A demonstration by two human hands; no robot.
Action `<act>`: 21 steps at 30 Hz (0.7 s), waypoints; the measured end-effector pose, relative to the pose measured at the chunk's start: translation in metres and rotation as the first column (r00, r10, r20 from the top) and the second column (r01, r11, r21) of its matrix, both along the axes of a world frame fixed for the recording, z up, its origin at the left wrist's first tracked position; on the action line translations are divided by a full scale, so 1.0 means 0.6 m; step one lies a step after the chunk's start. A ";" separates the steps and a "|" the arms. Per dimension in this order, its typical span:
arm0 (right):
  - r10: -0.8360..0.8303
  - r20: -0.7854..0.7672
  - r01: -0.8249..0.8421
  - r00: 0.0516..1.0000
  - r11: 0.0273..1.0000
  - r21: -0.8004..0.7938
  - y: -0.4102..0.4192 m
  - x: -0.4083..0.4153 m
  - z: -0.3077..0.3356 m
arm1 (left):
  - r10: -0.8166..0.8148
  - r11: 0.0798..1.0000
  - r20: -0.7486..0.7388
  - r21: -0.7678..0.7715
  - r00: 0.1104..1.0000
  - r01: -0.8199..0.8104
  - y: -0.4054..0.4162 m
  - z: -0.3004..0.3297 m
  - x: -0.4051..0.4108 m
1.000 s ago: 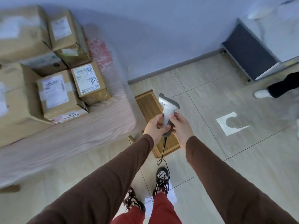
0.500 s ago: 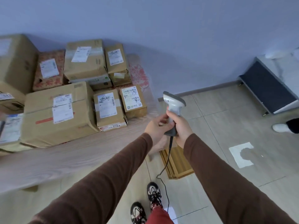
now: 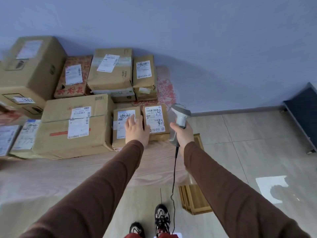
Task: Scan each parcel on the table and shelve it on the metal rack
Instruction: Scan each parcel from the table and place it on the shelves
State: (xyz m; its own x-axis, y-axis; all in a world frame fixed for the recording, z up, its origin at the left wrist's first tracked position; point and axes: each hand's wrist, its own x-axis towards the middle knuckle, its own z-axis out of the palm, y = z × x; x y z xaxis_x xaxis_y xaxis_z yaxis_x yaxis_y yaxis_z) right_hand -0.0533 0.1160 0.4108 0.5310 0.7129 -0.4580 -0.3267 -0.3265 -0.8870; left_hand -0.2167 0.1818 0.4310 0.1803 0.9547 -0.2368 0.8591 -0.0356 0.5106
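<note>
Scanner (image 3: 181,117) stands upright in the right hand's (image 3: 182,134) grip, head aimed left; left hand (image 3: 136,130) flat.

A pale wood-grain surface (image 3: 85,170) runs from the left edge to about the middle, its bare front strip toward 6 o'clock. Cardboard parcels crowd its far side: a big box (image 3: 73,127) at centre, two small boxes (image 3: 123,134) (image 3: 155,121) touching side by side at its 3 o'clock, a tall box (image 3: 32,66) at 10 o'clock. A red-patterned cloth (image 3: 165,88) lies under the parcels at the right end.
</note>
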 end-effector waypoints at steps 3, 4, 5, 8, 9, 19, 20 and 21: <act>0.040 0.042 -0.037 0.998 0.996 -0.077 0.017 -0.003 -0.021 | -0.037 0.999 -0.074 -0.010 0.997 0.036 0.016 -0.022 -0.001; 0.047 0.040 -0.043 0.998 0.995 -0.091 0.022 -0.005 -0.028 | -0.050 0.999 -0.093 -0.014 0.994 0.049 0.019 -0.027 0.000; 0.042 0.026 -0.040 0.999 0.995 -0.093 0.027 -0.008 -0.032 | -0.064 0.998 -0.114 -0.017 0.991 0.062 0.021 -0.032 0.002; 0.022 -0.028 -0.024 0.999 0.996 -0.091 0.038 -0.014 -0.041 | -0.089 0.996 -0.187 -0.007 0.978 0.090 0.024 -0.042 0.010; 0.018 -0.040 -0.022 0.999 0.995 -0.094 0.040 -0.015 -0.043 | -0.093 0.996 -0.207 -0.005 0.974 0.094 0.024 -0.045 0.013; -0.035 -0.117 0.023 0.993 0.995 -0.097 0.029 -0.005 -0.041 | -0.029 0.999 -0.002 -0.026 1.000 0.029 0.028 -0.042 0.017; -0.040 -0.131 0.030 0.991 0.997 -0.075 0.026 -0.003 -0.032 | -0.008 1.000 0.086 -0.027 0.996 0.010 0.025 -0.034 0.017; -0.048 -0.144 0.042 0.988 0.998 -0.044 0.023 -0.001 -0.020 | 0.022 0.999 0.191 -0.035 0.981 -0.016 0.023 -0.023 0.018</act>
State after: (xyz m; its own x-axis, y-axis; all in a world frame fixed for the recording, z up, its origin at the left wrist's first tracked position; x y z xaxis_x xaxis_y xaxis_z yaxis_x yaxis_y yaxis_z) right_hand -0.0539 0.1299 0.3986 0.4878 0.6693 -0.5605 -0.4657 -0.3436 -0.8155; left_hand -0.2061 0.1954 0.4172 0.2074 0.9506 -0.2310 0.7458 -0.0008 0.6662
